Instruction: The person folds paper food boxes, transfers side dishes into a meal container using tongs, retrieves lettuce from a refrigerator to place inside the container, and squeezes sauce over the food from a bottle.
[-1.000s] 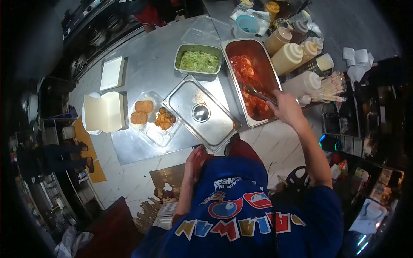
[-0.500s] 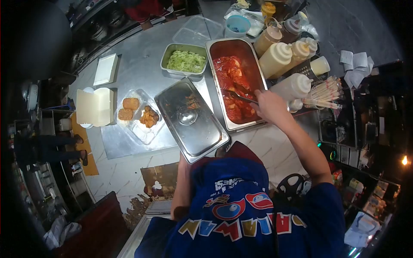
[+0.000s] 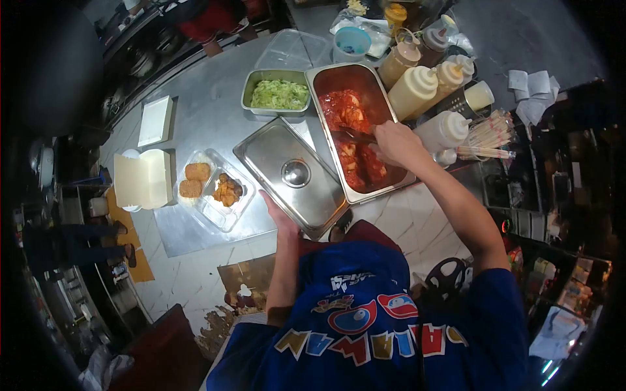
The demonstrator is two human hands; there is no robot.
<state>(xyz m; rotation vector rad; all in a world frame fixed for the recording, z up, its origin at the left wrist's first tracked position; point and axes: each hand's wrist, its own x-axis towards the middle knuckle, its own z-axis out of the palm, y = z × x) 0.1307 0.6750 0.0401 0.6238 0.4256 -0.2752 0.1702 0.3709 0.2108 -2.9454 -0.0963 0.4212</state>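
Observation:
My right hand (image 3: pixel 396 144) is wrapped round dark tongs (image 3: pixel 352 134), whose tips reach into red, sauced food (image 3: pixel 349 107) in a deep steel pan (image 3: pixel 315 78). At the lid's lower left edge is my left hand (image 3: pixel 282 216), partly under it, so its grip is mostly hidden. That steel lid (image 3: pixel 274 156) lies slanted beside the pan. Left of it stands an open clear container (image 3: pixel 225 218) with two browned patties (image 3: pixel 193 180) and brown pieces (image 3: pixel 227 190). Behind the lid, a steel tub (image 3: pixel 246 103) holds shredded greens (image 3: pixel 280 95).
Squeeze bottles (image 3: pixel 412 91) and bundled wrapped sticks (image 3: pixel 486 137) stand right of the pan. A white box (image 3: pixel 155 171) and a white tray (image 3: pixel 155 121) are at left. A blue-rimmed bowl (image 3: pixel 353 41) sits behind. A person in red (image 3: pixel 208 29) stands across the counter.
The lid has flattened and shifted slightly right, and more of my left hand shows at its edge. My right hand has moved a little up and left with the tongs over the food.

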